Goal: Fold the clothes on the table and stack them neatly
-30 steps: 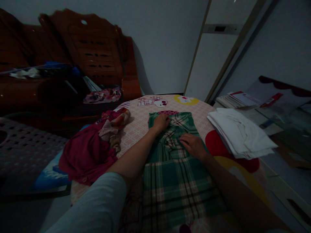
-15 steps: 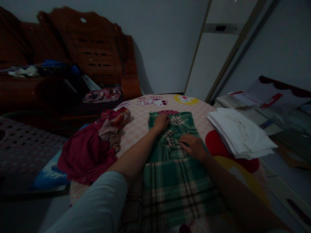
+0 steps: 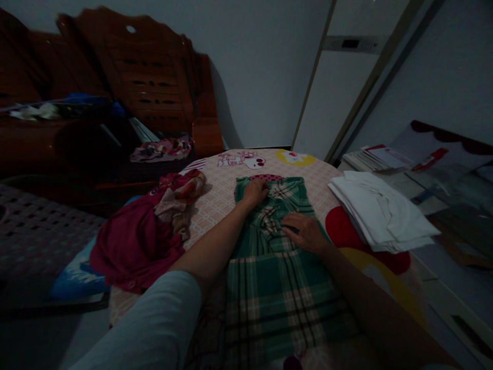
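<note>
A green plaid garment lies spread on the round table, its narrower far end gathered and wrinkled. On its upper left part rests my left hand, the fingers bent together at the cloth near the far edge. My right hand lies lower and to the right, over the gathered middle, with thumb and fingers apart and touching the fabric. Some folds between the two hands stand up in a small bunch.
The patterned tablecloth carries a crumpled magenta garment on the left and a folded white cloth stack on the right. Behind are a wooden chair and a tall white cabinet. A woven basket stands left.
My right hand has shifted very slightly to the left on the plaid cloth. My left hand stays at nearly the same place.
</note>
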`<action>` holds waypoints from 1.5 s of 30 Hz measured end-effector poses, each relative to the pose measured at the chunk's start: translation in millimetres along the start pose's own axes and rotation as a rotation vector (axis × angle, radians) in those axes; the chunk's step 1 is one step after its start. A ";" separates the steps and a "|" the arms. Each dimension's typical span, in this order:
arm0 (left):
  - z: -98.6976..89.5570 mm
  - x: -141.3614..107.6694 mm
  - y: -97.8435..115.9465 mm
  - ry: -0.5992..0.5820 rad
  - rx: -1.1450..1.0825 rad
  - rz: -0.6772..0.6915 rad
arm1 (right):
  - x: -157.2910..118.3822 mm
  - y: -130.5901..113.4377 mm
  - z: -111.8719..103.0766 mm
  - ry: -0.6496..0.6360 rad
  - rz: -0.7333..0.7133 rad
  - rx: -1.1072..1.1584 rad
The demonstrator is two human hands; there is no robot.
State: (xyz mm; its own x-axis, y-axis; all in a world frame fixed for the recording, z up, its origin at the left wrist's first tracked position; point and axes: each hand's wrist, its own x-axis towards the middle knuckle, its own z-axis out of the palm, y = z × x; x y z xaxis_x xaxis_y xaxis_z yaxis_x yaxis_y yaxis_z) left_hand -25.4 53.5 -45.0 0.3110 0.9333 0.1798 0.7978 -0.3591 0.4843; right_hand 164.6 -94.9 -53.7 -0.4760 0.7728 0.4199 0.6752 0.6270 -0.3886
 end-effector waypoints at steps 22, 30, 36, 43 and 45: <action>-153.5 -52.5 70.8 0.284 -0.741 0.292 | -12.2 -2.3 -110.3 0.175 0.627 0.466; -111.5 -70.0 38.2 0.070 -0.128 0.289 | -40.7 -17.6 -79.6 -0.069 0.426 0.199; -73.4 -121.0 29.3 -0.259 0.026 0.367 | -66.3 -18.9 -73.7 -0.005 0.426 0.136; -62.6 -163.4 34.0 -0.426 0.104 0.394 | -82.4 -14.8 -54.0 0.006 0.249 0.025; -61.1 -171.8 39.1 -0.389 0.143 0.319 | -85.5 -13.3 -47.8 0.027 0.216 -0.013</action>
State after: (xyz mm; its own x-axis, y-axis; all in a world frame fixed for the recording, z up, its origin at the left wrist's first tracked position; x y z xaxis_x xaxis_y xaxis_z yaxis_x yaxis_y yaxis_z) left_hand -79.1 -120.5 -4.6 0.6974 0.7153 -0.0448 0.6861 -0.6483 0.3301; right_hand 223.3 -174.0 -45.2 -0.3042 0.8859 0.3502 0.7670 0.4458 -0.4614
